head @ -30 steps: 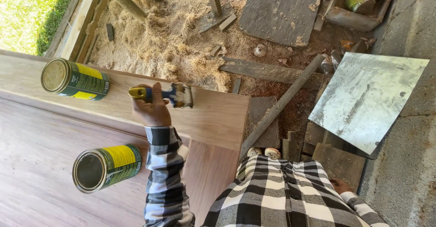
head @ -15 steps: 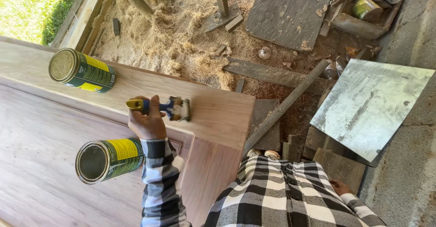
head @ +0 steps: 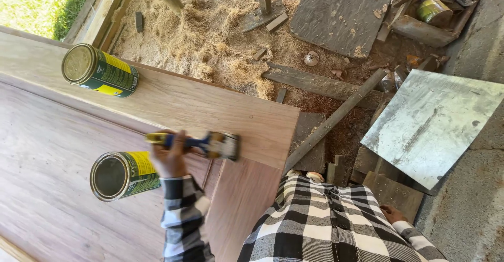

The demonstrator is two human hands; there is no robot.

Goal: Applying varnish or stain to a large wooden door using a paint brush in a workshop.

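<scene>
**Two cans, one brush on a wooden door**

One view only, from the head camera looking down. The left hand (head: 170, 156) is closed in a fist around the handle of a paintbrush (head: 202, 144), fingers wrapped over the blue and yellow grip. From the hand, the brush runs out toward 3 o'clock, and its blurred bristle head rests on the pale frame rail of the wooden door (head: 173, 102) lying flat under it. The sleeve is black-and-white check, matching the shirt at the bottom of the frame.

At 8 o'clock from that hand, just beside the wrist, stands an open can (head: 122, 175) with a yellow and green label, its dark inside showing. Well apart, at about 11 o'clock, a second can (head: 100, 70) of the same kind sits on the door rail with its lid on.

The right hand (head: 391, 213) shows only in part at the lower right, beside the checked shirt; I cannot tell whether it is open or closed, and it touches nothing that can be made out.

Beyond the door's far edge, at 12 o'clock, wood shavings (head: 210, 36) cover the ground. A grey metal sheet (head: 436, 120) lies at 3 o'clock.
</scene>
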